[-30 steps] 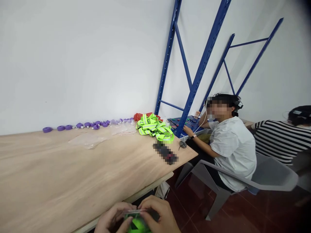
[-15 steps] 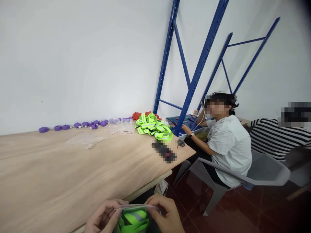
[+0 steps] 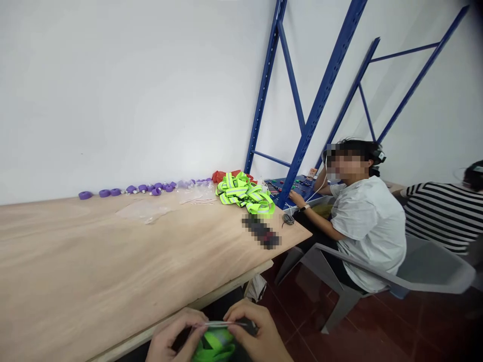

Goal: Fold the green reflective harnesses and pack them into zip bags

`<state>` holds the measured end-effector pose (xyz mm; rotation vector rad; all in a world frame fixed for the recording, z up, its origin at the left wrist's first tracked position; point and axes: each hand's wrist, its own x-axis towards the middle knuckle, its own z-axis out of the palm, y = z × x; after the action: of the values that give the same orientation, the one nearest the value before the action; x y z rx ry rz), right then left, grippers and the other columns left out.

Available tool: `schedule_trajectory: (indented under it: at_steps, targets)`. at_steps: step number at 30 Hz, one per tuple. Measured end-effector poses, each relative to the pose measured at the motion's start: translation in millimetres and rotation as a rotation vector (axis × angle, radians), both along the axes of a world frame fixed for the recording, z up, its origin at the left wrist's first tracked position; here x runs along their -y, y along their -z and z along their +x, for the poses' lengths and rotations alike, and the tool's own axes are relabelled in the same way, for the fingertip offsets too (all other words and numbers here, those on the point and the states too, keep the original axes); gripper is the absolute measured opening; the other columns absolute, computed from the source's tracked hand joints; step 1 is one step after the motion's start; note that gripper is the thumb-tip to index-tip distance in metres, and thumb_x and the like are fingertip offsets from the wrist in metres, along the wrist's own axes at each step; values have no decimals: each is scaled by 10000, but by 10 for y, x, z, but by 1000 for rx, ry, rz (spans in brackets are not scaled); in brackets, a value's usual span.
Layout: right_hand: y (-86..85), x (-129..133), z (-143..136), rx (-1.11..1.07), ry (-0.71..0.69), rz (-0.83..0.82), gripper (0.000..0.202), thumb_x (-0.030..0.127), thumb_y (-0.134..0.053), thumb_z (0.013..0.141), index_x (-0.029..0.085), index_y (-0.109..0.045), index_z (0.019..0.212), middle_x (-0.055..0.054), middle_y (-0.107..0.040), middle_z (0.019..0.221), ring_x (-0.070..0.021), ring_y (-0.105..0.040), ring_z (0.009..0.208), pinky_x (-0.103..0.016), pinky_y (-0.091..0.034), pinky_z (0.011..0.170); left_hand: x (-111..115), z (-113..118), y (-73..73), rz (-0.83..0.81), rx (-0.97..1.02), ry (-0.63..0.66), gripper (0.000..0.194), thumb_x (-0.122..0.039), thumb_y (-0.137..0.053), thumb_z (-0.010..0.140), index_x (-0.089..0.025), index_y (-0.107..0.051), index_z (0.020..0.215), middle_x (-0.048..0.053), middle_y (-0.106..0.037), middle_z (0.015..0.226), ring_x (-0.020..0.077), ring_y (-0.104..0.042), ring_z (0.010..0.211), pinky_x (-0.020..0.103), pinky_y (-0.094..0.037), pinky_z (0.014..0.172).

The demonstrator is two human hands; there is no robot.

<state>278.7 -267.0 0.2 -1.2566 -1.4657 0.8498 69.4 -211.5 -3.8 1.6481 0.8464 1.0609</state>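
Observation:
At the bottom of the view, my left hand (image 3: pixel 176 336) and my right hand (image 3: pixel 257 332) pinch the top edge of a clear plastic bag (image 3: pixel 219 324) between thumbs and fingers. Folded neon-green strap with a grey reflective stripe (image 3: pixel 214 345) shows inside the bag, just below the fingertips. The bag is held off the table's front edge, and its lower part is cut off by the frame. A heap of neon-green reflective straps (image 3: pixel 241 192) lies farther back on the wooden table (image 3: pixel 132 266).
Purple rolls (image 3: pixel 104 193) line the wall side, near flat plastic bags (image 3: pixel 145 211). Red material (image 3: pixel 222 176), a blurred dark object (image 3: pixel 261 232) and a coiled cable (image 3: pixel 288 219) are near the right end. Blue rack posts (image 3: pixel 320 95) and two seated people (image 3: pixel 372 221) are beyond.
My hands have shifted slightly right and closer together along the bag's edge. The view has turned a little, so the table items appear farther right.

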Motion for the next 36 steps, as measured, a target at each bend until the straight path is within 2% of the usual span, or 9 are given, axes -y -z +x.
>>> schedule_trajectory:
  at_steps: [7,13,20,24,28,31,34,36]
  targets:
    - [-24,42,-32,24,53,120,162,272,-648,877,191,-727,762,-71,-734,796,-182,-678,739,-257,-517,688,42,157,-68,11,-52,98,222,-353,-654,866,-170,-724,762,78,-719,746,189,-684,688,211,-544,637]
    - [28,31,-9,-109,-7,74,147,320,-697,852,213,-797,863,-76,-766,836,-205,-715,777,-273,-549,696,121,43,-74,28,-7,22,255,-348,-619,909,-174,-709,745,80,-722,780,193,-683,740,225,-529,696]
    - [40,31,-129,-124,65,129,166,303,-687,868,225,-809,786,-70,-783,797,-198,-738,727,-253,-567,662,211,-36,-67,-51,-70,41,239,-361,-652,885,-156,-677,766,57,-668,758,163,-612,694,218,-487,651]
    - [10,40,-146,-124,-9,118,138,295,-701,862,240,-816,809,-55,-789,795,-184,-746,720,-231,-571,654,199,-39,-56,16,-33,47,283,-357,-614,920,-163,-653,718,56,-667,744,163,-622,705,223,-484,660]
    - [8,29,-85,-131,-127,91,153,347,-722,851,275,-816,949,-57,-797,911,-207,-760,826,-262,-595,721,187,-57,-54,47,-16,50,300,-330,-595,935,-173,-636,682,42,-659,707,150,-617,673,217,-479,647]
    - [28,38,-37,-83,-120,100,171,352,-706,866,294,-808,991,-52,-797,929,-208,-761,839,-273,-597,749,164,-62,-24,-31,-36,63,283,-354,-645,898,-177,-686,680,52,-686,718,167,-642,693,229,-496,668]
    - [47,62,10,-36,-11,109,159,349,-679,887,287,-823,910,-47,-796,822,-193,-756,738,-247,-584,687,113,-65,17,-208,-20,118,234,-414,-742,803,-183,-749,768,72,-726,788,208,-681,749,253,-532,689]
    - [55,73,41,-44,60,91,200,389,-667,890,271,-828,878,-55,-790,775,-192,-744,684,-241,-567,639,74,-72,34,-295,31,128,297,-478,-760,770,-183,-750,805,81,-733,821,230,-693,773,269,-554,698]
